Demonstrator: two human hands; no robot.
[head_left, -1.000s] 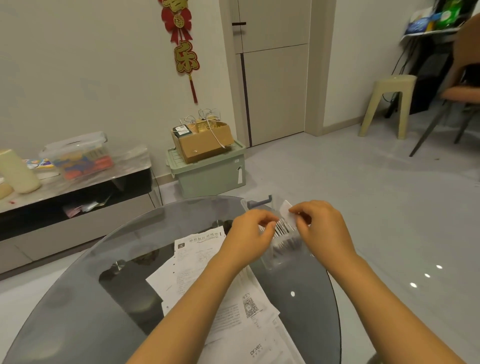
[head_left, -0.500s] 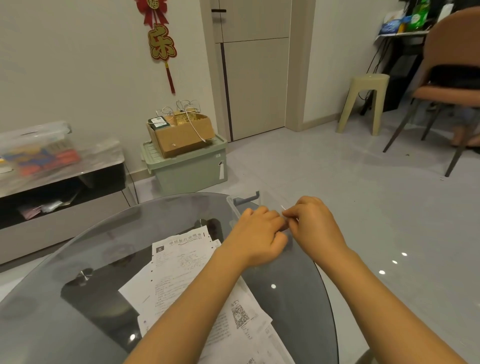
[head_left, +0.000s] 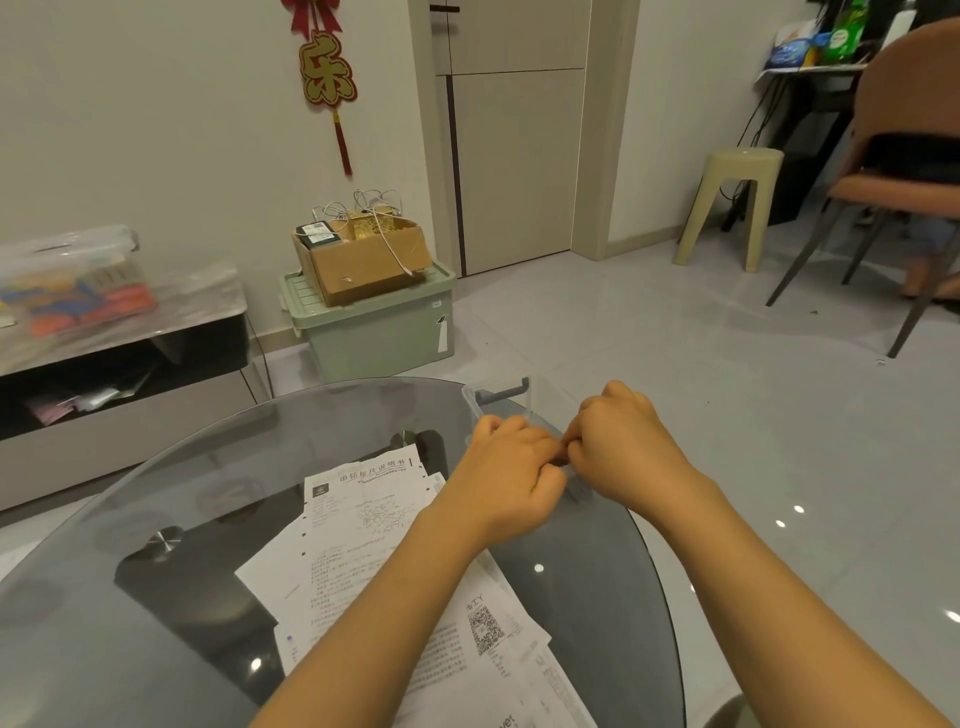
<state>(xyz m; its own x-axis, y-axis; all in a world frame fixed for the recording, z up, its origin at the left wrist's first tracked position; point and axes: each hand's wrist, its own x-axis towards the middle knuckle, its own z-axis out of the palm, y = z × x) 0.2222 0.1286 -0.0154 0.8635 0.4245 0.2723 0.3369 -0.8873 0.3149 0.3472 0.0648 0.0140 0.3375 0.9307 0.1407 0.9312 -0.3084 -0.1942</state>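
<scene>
both hands meet over the far right part of the round glass bench, knuckles up and fingers curled in. the left hand and the right hand touch at thumb and forefinger, and each grip is pinching a small clear packet. only a blurred sliver of it hangs below the meeting point, just above the glass; the rest is hidden by the fingers. a clear plastic box with a grey handle stands on the bench just beyond the hands. printed sheets lie spread on the bench to the left and nearer, partly under the left forearm. on the floor, far left of the hands, a cardboard box sits on a green storage bin. far right stand a pale stool and a brown chair.
</scene>
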